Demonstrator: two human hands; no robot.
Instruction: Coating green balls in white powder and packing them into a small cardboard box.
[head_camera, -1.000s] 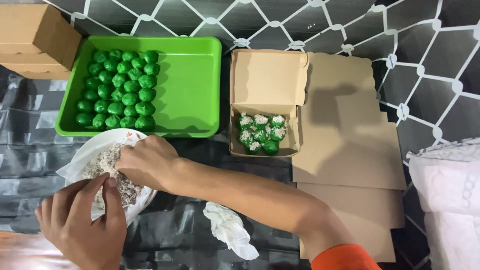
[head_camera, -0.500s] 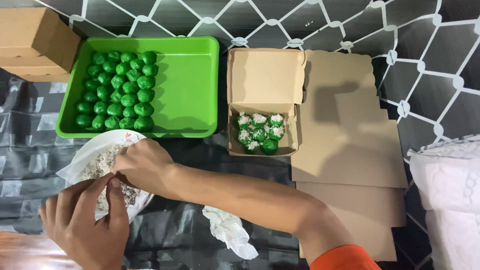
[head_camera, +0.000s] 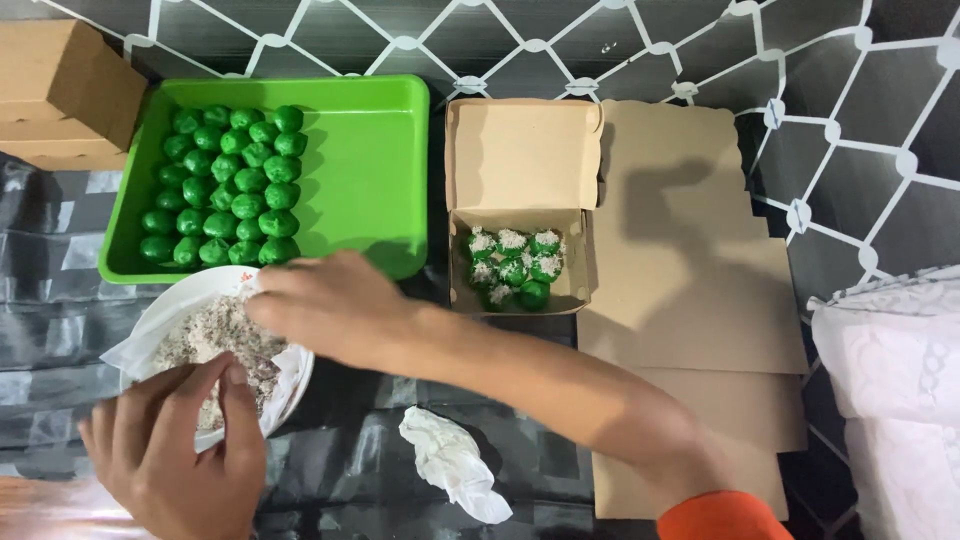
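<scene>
Green tray behind, right hand perhaps hiding bowl rim

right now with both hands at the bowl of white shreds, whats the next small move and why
Probably lift the right hand toward the open cardboard box. That hand sits at the rim of the bowl of white shreds, and the box holds only a few coated green balls, with room left. Whether it holds a ball now is hidden. The left hand steadies the bowl.
</scene>
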